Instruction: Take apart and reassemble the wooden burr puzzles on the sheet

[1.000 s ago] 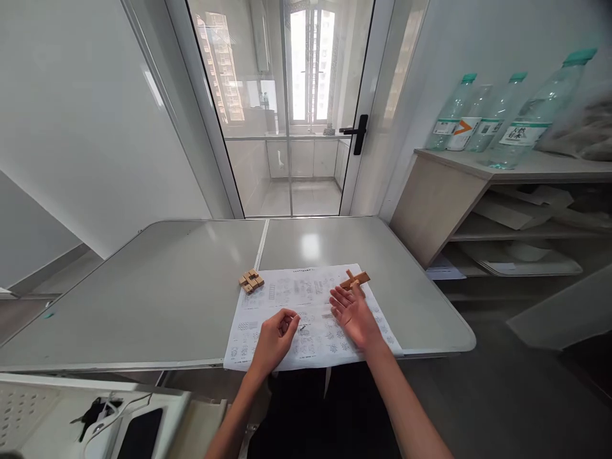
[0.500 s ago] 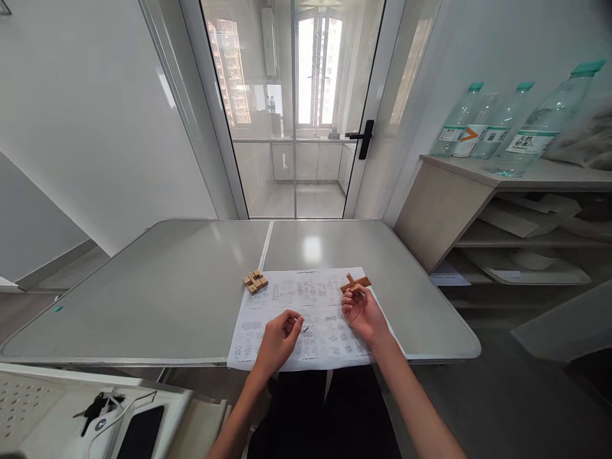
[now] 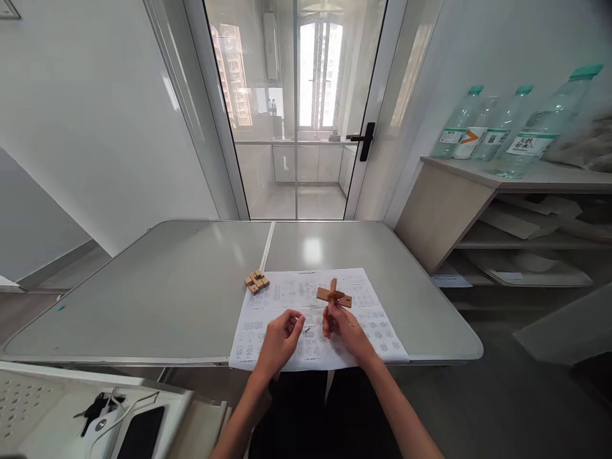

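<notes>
My right hand [image 3: 345, 327] grips a brown wooden cross-shaped puzzle [image 3: 333, 294] by its lower end and holds it upright above a printed instruction sheet [image 3: 291, 290]. Just left of it, my left hand [image 3: 280, 340] hovers over the sheet with its fingers curled and nothing in them. A second, lighter wooden block puzzle [image 3: 257, 281] lies on the table at the sheet's far left corner, well away from both hands.
The sheet lies at the near edge of a grey folding table [image 3: 182, 280]. A shelf unit [image 3: 482, 210] with several water bottles [image 3: 497, 124] stands to the right. A glass door [image 3: 296, 108] is behind the table. Keys and a phone [image 3: 138, 430] lie at lower left.
My right hand reached the cross puzzle at the sheet's far right corner, closed on it, lifted it and carried it left toward the middle of the sheet. My left hand barely moved.
</notes>
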Demonstrator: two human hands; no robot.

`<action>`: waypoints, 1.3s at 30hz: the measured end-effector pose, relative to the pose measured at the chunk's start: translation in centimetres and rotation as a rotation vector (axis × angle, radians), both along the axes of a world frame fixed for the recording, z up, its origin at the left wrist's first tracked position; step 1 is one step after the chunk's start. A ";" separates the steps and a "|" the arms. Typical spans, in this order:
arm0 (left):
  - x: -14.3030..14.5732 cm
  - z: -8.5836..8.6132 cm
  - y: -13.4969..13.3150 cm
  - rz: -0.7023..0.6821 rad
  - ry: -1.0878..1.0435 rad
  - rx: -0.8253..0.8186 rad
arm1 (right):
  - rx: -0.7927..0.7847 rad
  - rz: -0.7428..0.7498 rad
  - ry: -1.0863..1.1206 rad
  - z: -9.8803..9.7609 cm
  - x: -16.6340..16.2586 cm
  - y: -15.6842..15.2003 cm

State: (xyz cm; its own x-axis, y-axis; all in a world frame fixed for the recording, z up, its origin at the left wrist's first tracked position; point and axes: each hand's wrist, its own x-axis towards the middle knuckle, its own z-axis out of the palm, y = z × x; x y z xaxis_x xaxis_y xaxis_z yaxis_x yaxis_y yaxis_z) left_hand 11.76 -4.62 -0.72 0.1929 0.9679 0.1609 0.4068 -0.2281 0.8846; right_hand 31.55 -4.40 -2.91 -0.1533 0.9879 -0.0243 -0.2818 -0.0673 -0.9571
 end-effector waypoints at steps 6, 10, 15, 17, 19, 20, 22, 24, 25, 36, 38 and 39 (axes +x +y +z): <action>0.0 -0.1 0.2 0.023 -0.067 -0.043 | 0.185 0.096 -0.273 0.1 -0.9 -1.1; 0.0 -0.4 0.4 0.000 -0.076 -0.054 | 0.256 0.082 -0.423 -0.1 -0.9 -1.3; -0.1 -0.6 0.4 -0.011 -0.075 -0.040 | 0.281 0.068 -0.478 -0.6 -0.9 -1.1; -0.2 -0.6 0.4 -0.015 -0.077 -0.031 | 0.283 0.065 -0.484 -0.6 -0.9 -1.2; -0.2 -0.6 0.4 -0.021 -0.075 -0.020 | 0.285 0.064 -0.486 -0.5 -0.9 -1.2; -0.2 -0.6 0.4 -0.025 -0.073 -0.014 | 0.287 0.065 -0.482 -0.4 -0.9 -1.3; -0.1 -0.6 0.4 -0.031 -0.070 -0.006 | 0.290 0.069 -0.463 -0.1 -0.8 -1.4; -0.1 -0.5 0.3 -0.029 -0.066 -0.006 | 0.284 0.074 -0.439 0.2 -0.8 -1.6; -0.1 -0.4 0.3 -0.028 -0.064 -0.010 | 0.278 0.076 -0.430 0.3 -0.7 -1.6; -0.1 -0.2 0.2 0.000 -0.041 -0.029 | 0.249 0.060 -0.393 0.1 -0.6 -1.6; -0.1 -0.2 0.2 0.004 -0.039 -0.028 | 0.255 0.061 -0.382 0.1 -0.6 -1.6; -0.1 -0.3 0.3 0.003 -0.040 -0.027 | 0.259 0.061 -0.379 0.2 -0.6 -1.6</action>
